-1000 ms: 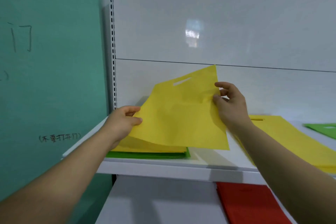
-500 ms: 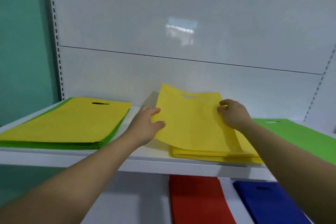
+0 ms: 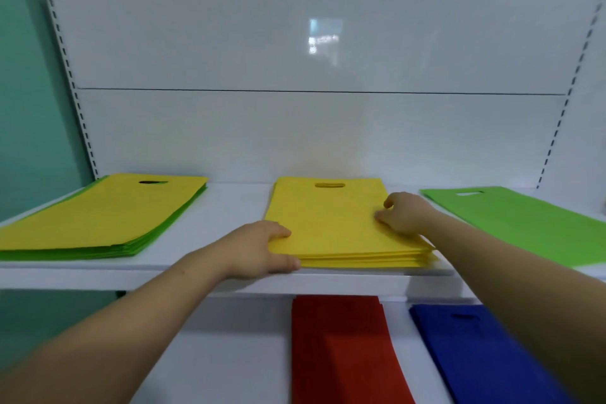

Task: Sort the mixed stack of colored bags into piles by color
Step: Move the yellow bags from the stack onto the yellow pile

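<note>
Two shelves fill most of what I see, backed by a glossy white panel with a teal wall to its left. On the upper shelf three lots of bags lie flat, well apart, handle slots toward the panel. At the left is the mixed stack, a yellow bag on top and green edges showing beneath it. At the right is the green pile, running out of view. Between them sits the yellow pile, its front edge close to the shelf lip. On the lower shelf a blue pile lies to the right of a red pile, both cut off by the bottom of the view.

Both arms reach to the yellow pile. The left grip has its near-left corner, a finger over the top and the thumb against the front edge. The right grip rests on the top bag by its right edge, fingers bent, tips on the fabric; whether it pinches the bag I cannot tell.
</note>
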A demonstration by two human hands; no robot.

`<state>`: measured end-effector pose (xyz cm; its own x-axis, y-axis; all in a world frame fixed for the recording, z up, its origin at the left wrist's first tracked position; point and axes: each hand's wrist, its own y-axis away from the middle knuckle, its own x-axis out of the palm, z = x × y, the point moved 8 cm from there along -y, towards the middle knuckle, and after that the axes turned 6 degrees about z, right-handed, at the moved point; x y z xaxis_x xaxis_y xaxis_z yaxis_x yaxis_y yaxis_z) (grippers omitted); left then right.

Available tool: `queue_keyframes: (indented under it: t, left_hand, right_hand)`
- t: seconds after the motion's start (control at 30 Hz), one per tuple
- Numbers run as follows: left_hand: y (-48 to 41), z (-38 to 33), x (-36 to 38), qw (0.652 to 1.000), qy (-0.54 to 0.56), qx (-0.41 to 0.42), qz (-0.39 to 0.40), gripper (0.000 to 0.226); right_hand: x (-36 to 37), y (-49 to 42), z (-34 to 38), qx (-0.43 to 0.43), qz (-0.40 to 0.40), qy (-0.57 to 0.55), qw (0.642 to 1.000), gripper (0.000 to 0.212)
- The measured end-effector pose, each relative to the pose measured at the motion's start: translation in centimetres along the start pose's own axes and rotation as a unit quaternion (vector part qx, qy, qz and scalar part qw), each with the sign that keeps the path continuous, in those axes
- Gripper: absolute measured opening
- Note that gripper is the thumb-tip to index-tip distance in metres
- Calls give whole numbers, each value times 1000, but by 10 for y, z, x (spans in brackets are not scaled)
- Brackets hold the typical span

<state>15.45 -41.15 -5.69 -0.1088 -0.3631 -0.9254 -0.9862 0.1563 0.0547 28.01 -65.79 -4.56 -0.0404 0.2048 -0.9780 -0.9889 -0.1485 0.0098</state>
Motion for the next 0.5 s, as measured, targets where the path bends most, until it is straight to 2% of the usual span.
queue_keyframes:
  t: [0.17,0.27,0.5]
  left_hand:
    - [2,-1,-1,1000,-2,-4,2,76]
    - [4,2,-12,1000,12,-15,-8,73]
    - [26,52,-59,995,-11,-67,-66,63]
  right_hand:
    - [-5,-1,9,-15,32,47,998,51]
    - [-20,0,28,-39,10,46,998,55]
    - [-26,-5,124,-121,-13,28,992,56]
